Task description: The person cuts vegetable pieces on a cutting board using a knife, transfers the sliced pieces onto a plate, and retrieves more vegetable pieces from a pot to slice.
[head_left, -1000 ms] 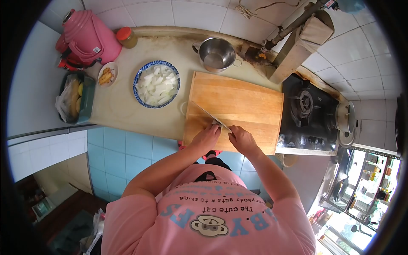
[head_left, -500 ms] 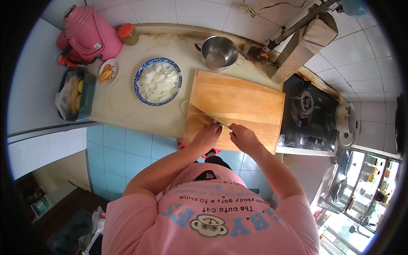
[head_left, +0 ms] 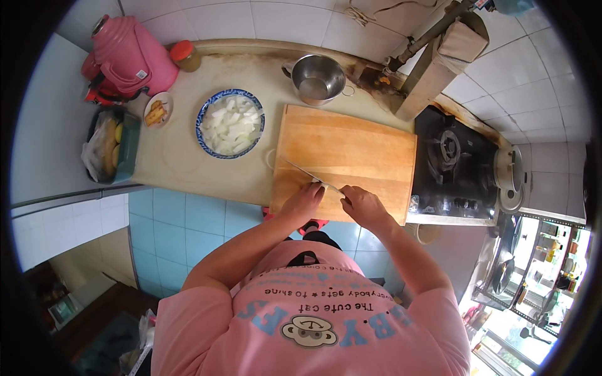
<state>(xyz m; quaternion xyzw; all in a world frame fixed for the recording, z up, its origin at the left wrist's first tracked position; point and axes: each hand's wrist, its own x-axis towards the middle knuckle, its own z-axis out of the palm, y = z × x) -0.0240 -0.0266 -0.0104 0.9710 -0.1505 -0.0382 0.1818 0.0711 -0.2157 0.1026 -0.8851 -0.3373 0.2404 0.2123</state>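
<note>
On the wooden cutting board (head_left: 351,141), near its front edge, both hands are at work. My right hand (head_left: 364,207) is closed around the handle of a kitchen knife (head_left: 307,172), whose blade points to the far left across the board. My left hand (head_left: 303,202) has its fingers curled and pressed on a small white piece of food (head_left: 318,182), right beside the blade. Most of that piece is hidden by the fingers and the knife, so its kind is unclear. Left of the board stands a blue-rimmed bowl (head_left: 199,128) full of white chopped chunks.
Behind the board sits a metal pot (head_left: 318,80). A black gas stove (head_left: 445,169) adjoins on the right, with a lidded pot (head_left: 509,172). Leftward are a small plate (head_left: 164,101) with yellowish pieces, a red-lidded jar (head_left: 187,57), a pink thermos (head_left: 135,59) and a green bin (head_left: 128,147).
The knife blade has turned and now looks narrower, with more of the white piece showing by the left fingertips. Both hands keep nearly the same place; the whole view has shifted slightly.
</note>
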